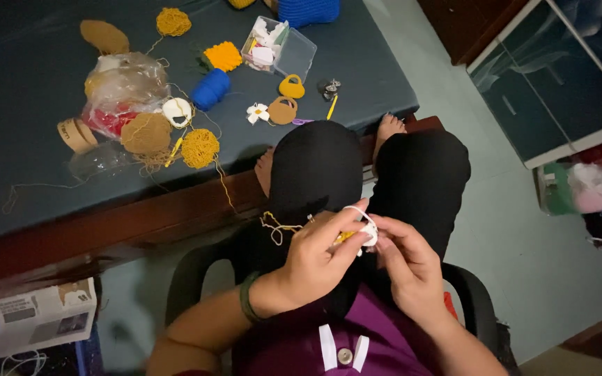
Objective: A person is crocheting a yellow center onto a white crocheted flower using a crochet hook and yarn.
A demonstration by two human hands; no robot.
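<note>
The left hand (315, 254) pinches a small white-and-yellow crocheted piece (365, 232) between thumb and fingers, and the right hand (405, 261) closes its fingertips on the same piece from the other side, so both hands grip it together above the lap. A loop of white yarn (357, 210) arches over the piece, and a thin yellow yarn strand (273, 226) trails from it to the left across the black trousers (315, 167). A dark green band (247, 298) sits on the left wrist. The person sits in a black chair (193, 278) with knees drawn up and bare feet (388, 129) resting on the edge of a dark grey-blue padded surface (22, 139). On that surface lie a mustard-yellow ball of yarn (199, 147), a tan crocheted disc (146, 134), a clear plastic bag holding red and yellow yarn (123, 90), a blue skein of yarn (210, 89), an orange-yellow crocheted square (223, 56), a clear plastic box of small white bits (279, 47), two small bag-shaped crocheted pieces (286, 101), a little white crocheted flower (257, 112) and a yellow crochet hook (332, 106). A folded printed paper (40, 317) lies on the floor at lower left.
</note>
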